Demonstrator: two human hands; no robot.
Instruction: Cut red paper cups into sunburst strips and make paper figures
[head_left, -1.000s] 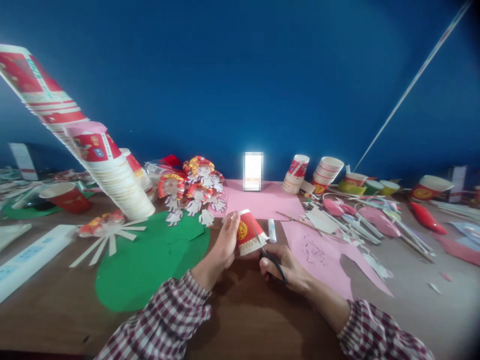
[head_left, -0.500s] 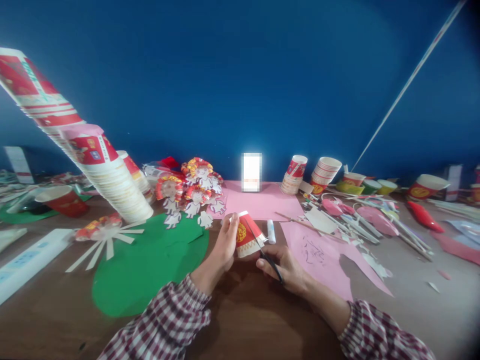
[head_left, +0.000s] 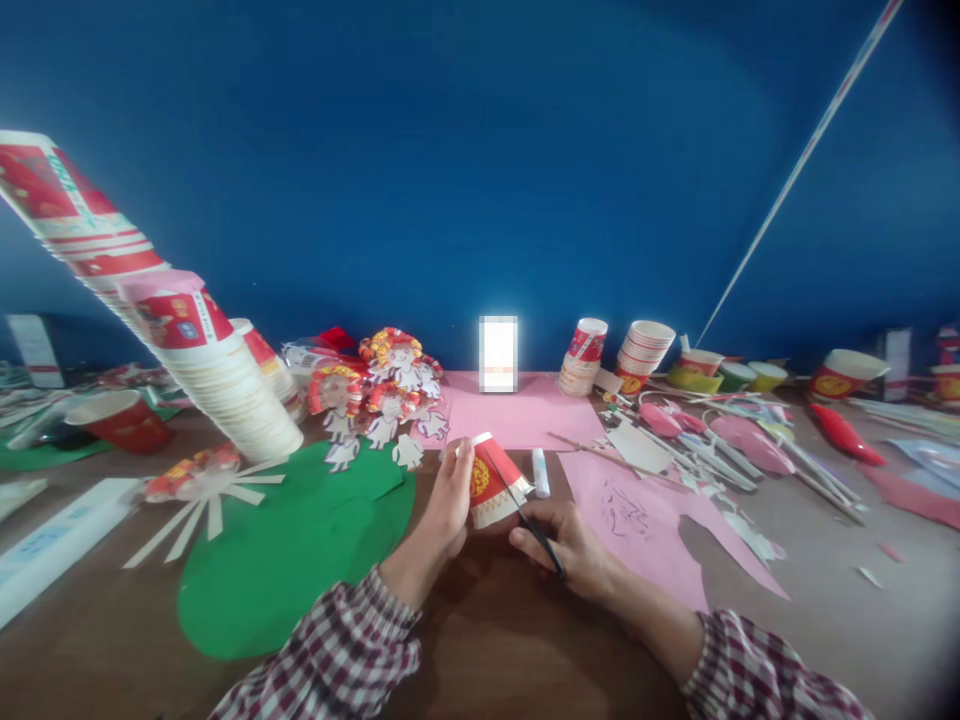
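My left hand [head_left: 452, 500] grips a red and white paper cup [head_left: 491, 478] by its side, tilted above the brown table. In my right hand [head_left: 566, 545] is a pair of scissors [head_left: 541, 540] with dark handles. Their blades lie against the cup's side, where the paper is slit near one edge. A white glue stick [head_left: 541, 473] lies just beyond my right hand. To the left, a green paper sheet [head_left: 300, 550] rests near my left forearm. Pink paper with pen scribbles [head_left: 630, 520] lies to the right.
Tall stacked paper cups [head_left: 225, 370] lean at the left. Paper dolls with red-yellow hair [head_left: 390, 400] cluster behind the green sheet. A cup cut into strips [head_left: 199, 475] lies on the left. Shorter cup stacks [head_left: 646, 350] and paper scraps [head_left: 750, 450] occupy the right.
The whole view has shifted slightly, with the table things sitting a little lower. Both hands keep nearly the same pose on the cup and scissors.
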